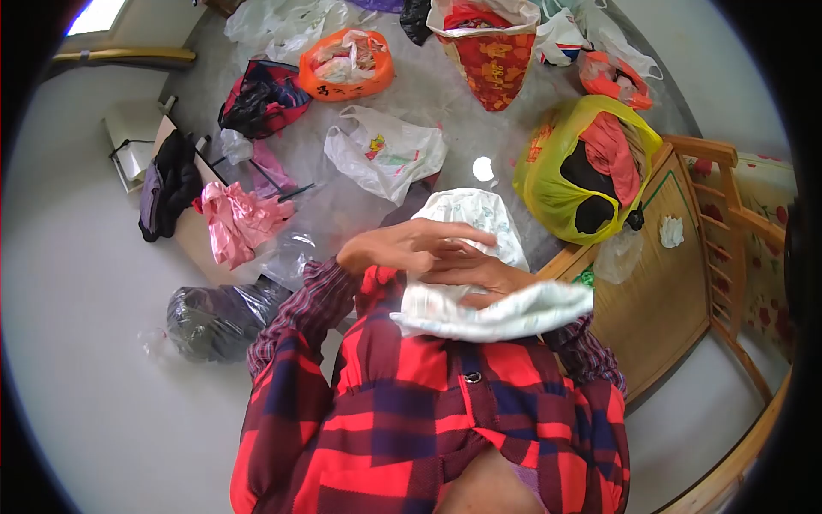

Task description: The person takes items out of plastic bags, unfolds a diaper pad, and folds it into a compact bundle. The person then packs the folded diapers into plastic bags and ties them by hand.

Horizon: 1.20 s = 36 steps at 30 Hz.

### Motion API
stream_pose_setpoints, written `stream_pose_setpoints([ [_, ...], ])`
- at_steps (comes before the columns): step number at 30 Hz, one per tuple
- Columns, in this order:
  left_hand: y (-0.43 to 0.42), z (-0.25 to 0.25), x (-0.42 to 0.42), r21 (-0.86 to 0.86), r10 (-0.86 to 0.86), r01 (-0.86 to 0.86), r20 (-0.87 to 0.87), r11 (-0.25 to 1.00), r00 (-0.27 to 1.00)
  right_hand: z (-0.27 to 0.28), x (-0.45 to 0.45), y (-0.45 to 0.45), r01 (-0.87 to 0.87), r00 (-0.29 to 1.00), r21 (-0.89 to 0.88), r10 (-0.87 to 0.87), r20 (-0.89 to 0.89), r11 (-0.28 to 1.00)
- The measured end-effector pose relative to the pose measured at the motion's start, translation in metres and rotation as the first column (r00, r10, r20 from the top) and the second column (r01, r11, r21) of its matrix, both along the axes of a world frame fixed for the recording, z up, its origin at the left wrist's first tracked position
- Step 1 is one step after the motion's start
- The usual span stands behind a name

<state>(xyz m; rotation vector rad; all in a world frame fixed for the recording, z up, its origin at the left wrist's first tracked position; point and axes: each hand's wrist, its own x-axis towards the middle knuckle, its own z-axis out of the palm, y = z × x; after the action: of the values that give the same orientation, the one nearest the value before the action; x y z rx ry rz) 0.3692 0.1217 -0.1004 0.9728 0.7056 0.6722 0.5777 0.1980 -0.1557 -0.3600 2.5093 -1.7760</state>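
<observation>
A white cloth [469,210] with a small pale print lies across my lap in front of my chest. Its near part, a folded white edge [514,315], is raised and blurred by motion near my right wrist. My left hand [402,247] reaches in over the cloth, palm down, fingers stretched toward the right. Below and partly behind it is my right hand [490,276], pointing left, with its thumb side against the folded edge. The two hands overlap, and the right fingers are partly hidden and smeared, so their grip is unclear.
Ahead on the floor lie a white plastic bag [390,154], an orange bag [347,73] and a red patterned bag [488,60]. A yellow bag of clothes [591,171] stands right, by a wooden chair [659,257]. Pink fabric [240,218] and a black bag [218,321] are left.
</observation>
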Motion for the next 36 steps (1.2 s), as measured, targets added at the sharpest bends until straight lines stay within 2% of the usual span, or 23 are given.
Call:
stream_pose_setpoints([
  [1,-0.005,-0.016,0.001,-0.037,0.017,-0.018,-0.013,0.999,1.0,0.003,0.004,0.007,-0.018,1.0,-0.184,0.016,-0.011,0.983],
  [2,-0.01,-0.031,0.003,-0.073,0.034,-0.036,-0.024,0.997,0.999,-0.001,0.014,0.008,-0.015,1.0,-0.187,0.014,-0.011,0.982],
  [4,-0.025,-0.058,0.0,-0.104,0.051,-0.054,-0.031,0.993,0.998,-0.019,0.055,0.005,0.323,0.943,-0.5,-0.228,0.241,0.804],
  [6,-0.045,-0.077,-0.011,-0.067,-0.072,0.082,0.141,0.994,0.987,-0.039,0.101,-0.003,0.635,0.772,-0.631,-0.331,0.543,0.446],
  [7,-0.045,-0.063,-0.006,-0.012,0.016,-0.015,0.147,1.0,0.989,-0.043,0.116,-0.007,0.754,0.656,-0.616,-0.318,0.685,0.227],
  [8,-0.047,-0.059,-0.002,0.024,0.08,-0.081,0.01,0.996,0.997,-0.047,0.125,-0.01,0.836,0.53,-0.549,-0.263,0.806,0.0],
  [9,-0.049,-0.054,0.001,0.07,0.147,-0.139,-0.128,0.988,0.981,-0.042,0.121,-0.01,0.837,0.528,-0.547,-0.261,0.808,-0.001],
  [10,-0.046,-0.042,0.006,0.069,0.15,-0.142,-0.127,0.987,0.981,-0.033,0.115,-0.01,0.766,0.568,-0.611,-0.236,0.788,-0.2],
  [11,-0.04,-0.025,0.012,-0.275,0.185,-0.232,-0.185,0.933,0.965,-0.028,0.112,-0.01,0.661,0.609,-0.641,-0.22,0.762,-0.391],
  [12,-0.037,-0.016,0.019,-0.577,0.198,-0.31,-0.251,0.755,0.948,-0.029,0.112,-0.012,0.746,0.54,-0.625,-0.34,0.77,-0.229],
  [13,-0.041,-0.019,0.025,-0.578,0.201,-0.312,-0.249,0.754,0.947,-0.028,0.111,-0.014,0.83,0.463,-0.553,-0.458,0.759,-0.077],
  [15,-0.051,-0.029,0.035,-0.031,0.413,-0.45,-0.346,0.892,0.842,-0.01,0.104,-0.012,0.916,0.402,-0.218,-0.787,0.468,0.338],
  [16,-0.051,-0.022,0.041,0.084,0.54,-0.54,-0.275,0.838,0.796,-0.002,0.099,-0.008,0.915,0.402,-0.218,-0.787,0.468,0.338],
  [17,-0.053,-0.017,0.042,0.086,0.541,-0.54,-0.275,0.837,0.795,0.004,0.094,-0.001,0.785,0.518,-0.618,-0.498,0.696,-0.047],
  [19,-0.057,-0.01,0.044,-0.161,0.549,-0.613,-0.312,0.773,0.775,0.009,0.086,0.003,0.504,0.721,-0.675,-0.167,0.672,-0.539],
  [21,-0.055,-0.016,0.044,-0.278,0.547,-0.638,-0.343,0.718,0.764,0.012,0.077,-0.001,0.918,0.354,-0.393,-0.343,0.87,-0.05],
  [22,-0.055,-0.019,0.045,-0.391,0.539,-0.654,-0.373,0.648,0.756,0.016,0.073,-0.001,0.918,0.355,-0.394,-0.343,0.87,-0.049],
  [26,-0.06,-0.014,0.05,-0.29,0.472,-0.669,-0.524,0.684,0.709,0.04,0.068,0.0,0.896,0.391,-0.444,-0.427,0.815,-0.027],
  [28,-0.051,0.023,0.054,-0.217,0.674,-0.742,-0.313,0.635,0.668,0.045,0.076,-0.004,0.861,0.476,-0.501,-0.476,0.74,0.084],
  [31,-0.055,0.022,0.061,-0.202,0.791,-0.826,-0.24,0.527,0.563,0.048,0.093,-0.006,0.846,0.528,-0.5,-0.43,0.732,0.188],
  [32,-0.055,0.024,0.06,-0.201,0.792,-0.827,-0.24,0.525,0.561,0.054,0.092,-0.015,0.861,0.465,-0.508,-0.464,0.754,0.037],
  [35,-0.056,0.028,0.053,-0.311,0.71,-0.759,-0.274,0.573,0.648,0.047,0.104,-0.024,0.853,0.386,-0.493,-0.427,0.818,-0.172],
  [36,-0.056,0.024,0.054,-0.301,0.672,-0.743,-0.317,0.598,0.669,0.054,0.1,-0.023,0.879,0.347,-0.45,-0.434,0.832,-0.158],
])
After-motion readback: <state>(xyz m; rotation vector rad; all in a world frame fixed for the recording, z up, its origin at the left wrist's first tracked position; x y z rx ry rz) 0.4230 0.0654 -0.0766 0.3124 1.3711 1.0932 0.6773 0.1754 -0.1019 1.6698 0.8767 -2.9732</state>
